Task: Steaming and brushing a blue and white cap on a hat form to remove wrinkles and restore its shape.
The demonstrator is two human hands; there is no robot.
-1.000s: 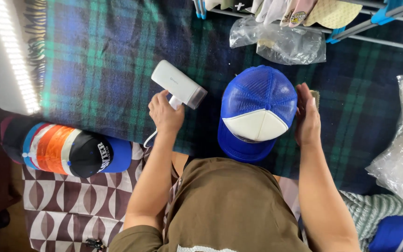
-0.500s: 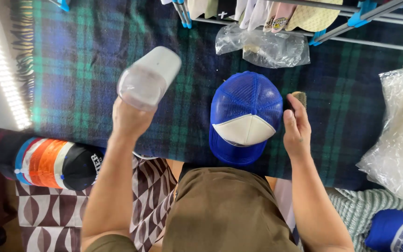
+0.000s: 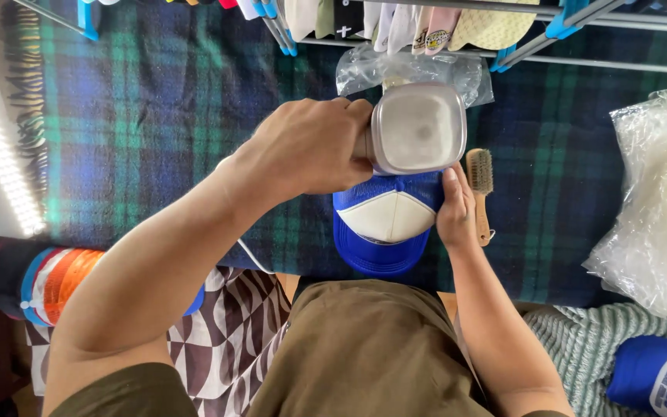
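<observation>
Cap (image 3: pixel 386 224), blue mesh with a white front panel, lies brim toward the person on the plaid blanket (image 3: pixel 156 131). The right hand (image 3: pixel 455 210) presses its fingers flat on the cap's right edge, apparently to steady it. Above the cap, the left hand (image 3: pixel 310 147) grips a white handheld steamer (image 3: pixel 417 128), fingers clenched round its handle, plate facing up. A wooden brush (image 3: pixel 480 189) lies just right of the cap.
</observation>
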